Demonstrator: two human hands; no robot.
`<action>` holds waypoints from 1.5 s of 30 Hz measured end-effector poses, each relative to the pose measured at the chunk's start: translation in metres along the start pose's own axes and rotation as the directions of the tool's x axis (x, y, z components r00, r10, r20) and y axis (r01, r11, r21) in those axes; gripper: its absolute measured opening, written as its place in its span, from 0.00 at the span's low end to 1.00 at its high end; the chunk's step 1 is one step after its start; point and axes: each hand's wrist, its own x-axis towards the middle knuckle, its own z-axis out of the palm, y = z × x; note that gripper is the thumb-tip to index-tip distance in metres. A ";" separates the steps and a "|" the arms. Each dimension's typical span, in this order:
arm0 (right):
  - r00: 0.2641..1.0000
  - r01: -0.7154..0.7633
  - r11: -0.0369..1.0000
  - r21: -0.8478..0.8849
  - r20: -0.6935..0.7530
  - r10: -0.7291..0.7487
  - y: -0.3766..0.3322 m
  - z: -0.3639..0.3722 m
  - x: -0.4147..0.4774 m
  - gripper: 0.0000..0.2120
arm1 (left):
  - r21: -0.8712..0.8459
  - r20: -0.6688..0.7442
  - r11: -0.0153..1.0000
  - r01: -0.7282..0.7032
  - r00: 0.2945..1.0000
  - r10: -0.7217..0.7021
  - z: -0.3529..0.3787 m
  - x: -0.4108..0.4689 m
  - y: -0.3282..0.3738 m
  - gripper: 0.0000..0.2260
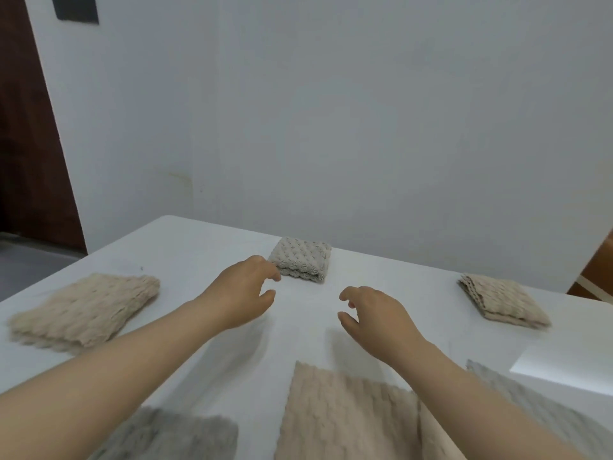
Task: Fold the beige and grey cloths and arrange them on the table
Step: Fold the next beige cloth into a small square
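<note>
Just short of the folded grey cloth (302, 262), left hand (245, 293) & right hand (374, 313) hover empty, fingers loosely curled, prob. free for next; unfolded beige cloth (345, 416) lies nearer on desk (185, 247).

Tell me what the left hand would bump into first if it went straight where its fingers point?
Probably the small folded cloth at the far side of the table. The left hand has its fingers pointed at the cloth's near left corner, with nothing between; depth is hard to judge.
</note>
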 end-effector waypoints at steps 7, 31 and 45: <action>0.998 0.045 0.999 -0.014 0.034 -0.044 -0.020 -0.030 -0.081 0.17 | 0.064 0.034 0.993 -0.103 0.994 0.101 -0.013 -0.078 0.045 0.13; 0.999 0.001 0.989 0.147 0.049 -0.008 -0.043 -0.060 -0.316 0.15 | -0.213 0.065 0.956 -0.201 0.974 0.219 0.016 -0.286 0.135 0.15; 0.988 -0.082 0.982 0.172 0.146 0.057 -0.045 -0.026 -0.328 0.18 | -0.257 0.106 0.950 -0.178 0.972 0.211 0.052 -0.297 0.128 0.25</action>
